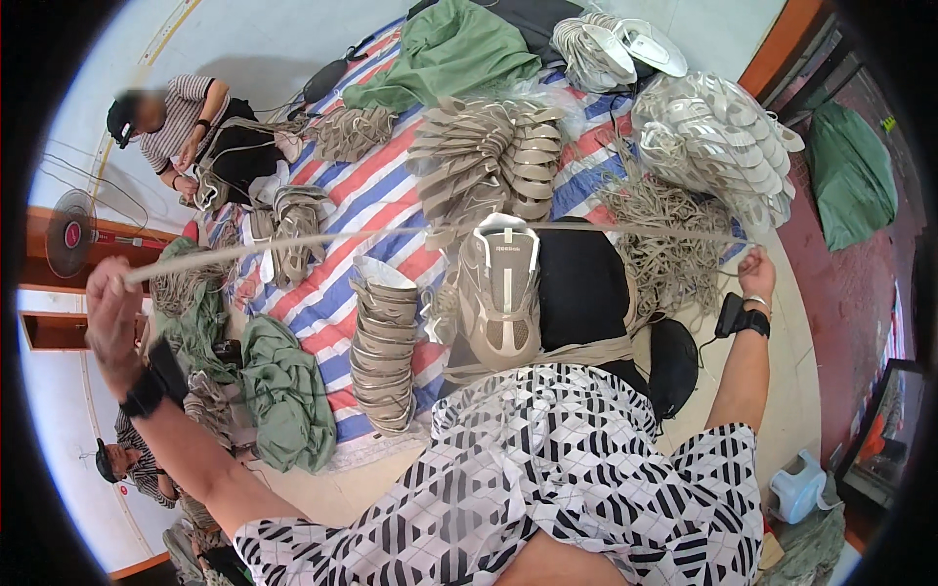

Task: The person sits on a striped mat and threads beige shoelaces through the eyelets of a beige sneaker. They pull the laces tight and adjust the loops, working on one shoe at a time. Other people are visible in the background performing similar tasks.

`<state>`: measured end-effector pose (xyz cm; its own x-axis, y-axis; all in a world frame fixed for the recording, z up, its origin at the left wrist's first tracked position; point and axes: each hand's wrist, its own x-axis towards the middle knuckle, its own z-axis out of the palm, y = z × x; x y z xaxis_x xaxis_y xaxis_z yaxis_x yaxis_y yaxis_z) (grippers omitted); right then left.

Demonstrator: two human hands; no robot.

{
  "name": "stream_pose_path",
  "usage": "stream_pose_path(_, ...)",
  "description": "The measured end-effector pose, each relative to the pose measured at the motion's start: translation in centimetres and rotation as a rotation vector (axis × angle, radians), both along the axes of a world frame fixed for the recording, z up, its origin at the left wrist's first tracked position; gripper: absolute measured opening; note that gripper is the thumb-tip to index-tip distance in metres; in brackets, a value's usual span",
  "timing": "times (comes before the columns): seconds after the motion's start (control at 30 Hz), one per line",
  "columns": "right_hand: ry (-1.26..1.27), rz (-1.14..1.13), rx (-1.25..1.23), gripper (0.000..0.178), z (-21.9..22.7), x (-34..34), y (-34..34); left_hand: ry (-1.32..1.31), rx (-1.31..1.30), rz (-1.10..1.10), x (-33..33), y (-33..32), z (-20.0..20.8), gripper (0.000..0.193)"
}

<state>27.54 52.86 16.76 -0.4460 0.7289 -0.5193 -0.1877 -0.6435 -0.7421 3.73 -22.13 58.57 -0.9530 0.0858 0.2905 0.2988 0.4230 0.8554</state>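
Observation:
A long beige shoelace [391, 231] is stretched nearly level across the view, from one of my hands to the other. My left hand [115, 313] is closed around its end at far left. Out at the right, my right hand [757, 273] pinches the other end, arm spread wide. Below the lace, a beige-and-brown shoe upper [500, 283] rests at my lap, heel side away from me, toe towards me. Neither hand touches it. More beige laces [576, 354] lie across my lap behind the toe. A black pad or cloth [583, 283] is just right of the upper.
A striped sheet [327, 313] covers the floor. On it lie a curved stack of uppers [383, 361], a fanned pile [469, 161] and tangled laces [684, 264]. Bagged uppers [718, 146] sit at back right. A co-worker [191, 117] handles laces at far left, near a fan [73, 232].

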Motion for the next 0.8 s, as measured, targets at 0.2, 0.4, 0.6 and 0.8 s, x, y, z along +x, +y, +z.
stream_pose_path(0.2, -1.121, 0.961, 1.637, 0.018, 1.7, -7.4, -10.0, -0.137, -0.697, -0.377, 4.2, 9.4, -12.3, 0.011)
stream_pose_path(0.4, 0.258, 1.409, 0.418, 0.026, 12.7, -12.0, -29.6, -0.079, -0.408, -0.679, 7.3, 22.2, -23.1, 0.016)
stream_pose_path(0.6, 0.126, 1.583, 0.848, 0.016, 16.1, -10.9, -26.3, -0.488, -0.339, -0.762, 7.2, 20.7, -24.5, 0.020)
stream_pose_path(0.8, -0.319, 1.155, 1.295, 0.017, 17.7, -5.9, -18.7, -0.597, -0.186, -0.857, 8.4, 19.1, -28.5, 0.021)
